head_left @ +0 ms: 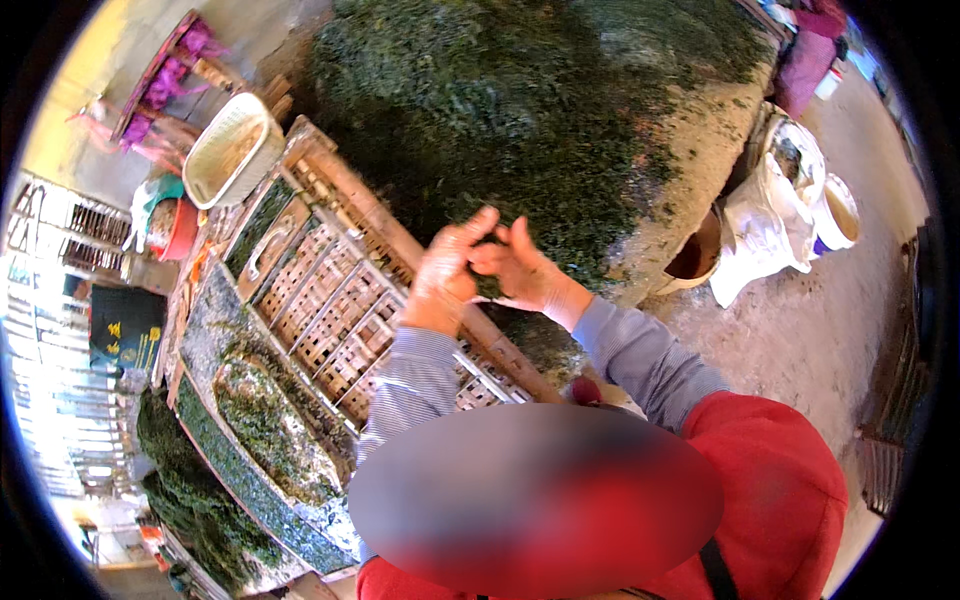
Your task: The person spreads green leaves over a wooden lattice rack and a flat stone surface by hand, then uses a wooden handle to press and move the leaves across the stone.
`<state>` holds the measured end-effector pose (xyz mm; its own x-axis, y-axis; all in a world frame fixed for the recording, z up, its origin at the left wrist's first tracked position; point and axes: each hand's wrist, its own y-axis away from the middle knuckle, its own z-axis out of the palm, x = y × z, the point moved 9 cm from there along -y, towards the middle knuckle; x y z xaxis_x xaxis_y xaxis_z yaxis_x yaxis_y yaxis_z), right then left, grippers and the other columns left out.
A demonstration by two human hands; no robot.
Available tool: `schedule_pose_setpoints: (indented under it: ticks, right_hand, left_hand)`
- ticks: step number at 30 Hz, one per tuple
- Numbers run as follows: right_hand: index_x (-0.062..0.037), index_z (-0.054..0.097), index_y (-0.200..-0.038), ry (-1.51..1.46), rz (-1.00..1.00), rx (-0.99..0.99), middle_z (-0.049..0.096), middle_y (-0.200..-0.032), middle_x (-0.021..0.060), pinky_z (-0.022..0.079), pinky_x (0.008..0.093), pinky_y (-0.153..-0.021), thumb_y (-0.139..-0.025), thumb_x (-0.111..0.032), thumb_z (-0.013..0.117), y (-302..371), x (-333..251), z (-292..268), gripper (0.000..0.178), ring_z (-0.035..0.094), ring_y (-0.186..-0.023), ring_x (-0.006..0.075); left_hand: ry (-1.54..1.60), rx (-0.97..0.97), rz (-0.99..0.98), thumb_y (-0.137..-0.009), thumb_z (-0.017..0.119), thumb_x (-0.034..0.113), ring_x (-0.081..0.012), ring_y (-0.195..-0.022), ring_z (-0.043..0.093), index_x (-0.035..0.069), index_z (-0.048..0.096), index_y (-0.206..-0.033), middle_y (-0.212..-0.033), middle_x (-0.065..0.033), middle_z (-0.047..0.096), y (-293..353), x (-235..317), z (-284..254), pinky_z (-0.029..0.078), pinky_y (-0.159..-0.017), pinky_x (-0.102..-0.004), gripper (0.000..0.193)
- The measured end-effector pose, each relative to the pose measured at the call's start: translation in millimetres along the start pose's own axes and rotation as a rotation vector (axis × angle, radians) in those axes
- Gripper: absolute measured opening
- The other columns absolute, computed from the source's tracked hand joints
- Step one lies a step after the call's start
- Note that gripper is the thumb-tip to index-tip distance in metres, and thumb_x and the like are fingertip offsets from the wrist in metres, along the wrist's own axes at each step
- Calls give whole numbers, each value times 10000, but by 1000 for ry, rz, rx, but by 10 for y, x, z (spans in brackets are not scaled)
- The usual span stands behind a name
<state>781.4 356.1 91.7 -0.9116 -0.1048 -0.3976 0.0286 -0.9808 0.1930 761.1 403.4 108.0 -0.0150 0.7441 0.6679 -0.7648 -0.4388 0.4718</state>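
Observation:
A broad heap of dark green, shredded plant-like material (480, 110) covers the work surface in front of me. My left hand (443, 280) and my right hand (525, 272) meet over its near edge, fingers bent toward each other. Between the palms shows a small dark green clump (487, 282), held by both hands and partly covered by them. Just below and left of my hands lies a wooden frame (350, 185) around a slatted, woven-looking grid (330, 290). Its near right part passes beneath my left forearm.
At left are a pale plastic basket (235, 150), a red bucket (178, 230) and a board with a green mound (265, 400). White sacks (765, 220) and a pale bucket (838, 212) stand on the floor at right. Another person (808, 60) is at the far right.

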Motion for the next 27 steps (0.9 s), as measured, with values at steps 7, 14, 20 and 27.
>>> schedule_pose_setpoints:
  ticks: [7, 14, 20, 27]
  right_hand:
    - [-42, 525, -758, -165, 21, 27, 559, -780, 94, 481, 401, -780, -809, -156, 654, -980, 50, 18, 180, 550, -746, 232]
    - [-16, 509, -765, -300, -193, -35, 534, -696, 131, 483, 480, -668, -838, -123, 575, -2075, 11, 1032, 146, 554, -671, 293]
    - [10, 465, -699, -274, -220, 169, 491, -654, 168, 494, 552, -668, -742, 5, 438, -2740, 307, 1161, 51, 530, -611, 351]
    - [27, 531, -942, 377, -168, 224, 608, -955, 224, 462, 544, -848, -789, -87, 543, -2742, -110, 984, 191, 589, -945, 373]
  left_hand:
    - [-312, 425, 259, -842, 604, 72, -78, -425, 381, 62, 466, -1017, -660, -29, 513, 477, 237, -410, 291, -368, -226, 223]
    - [-857, 611, 557, -839, 606, 140, -82, -403, 403, 30, 566, -814, -603, -15, 534, 916, 1606, -1161, 310, -364, -239, 120]
    - [-880, 698, 427, -819, 607, 121, -82, -400, 400, 19, 567, -774, -570, -23, 519, 1426, 2034, -2146, 276, -344, -253, 118]
    - [-902, 890, 329, -805, 640, 141, -120, -361, 432, -23, 582, -769, -537, -74, 547, 1852, 2084, -3019, 296, -336, -292, 178]
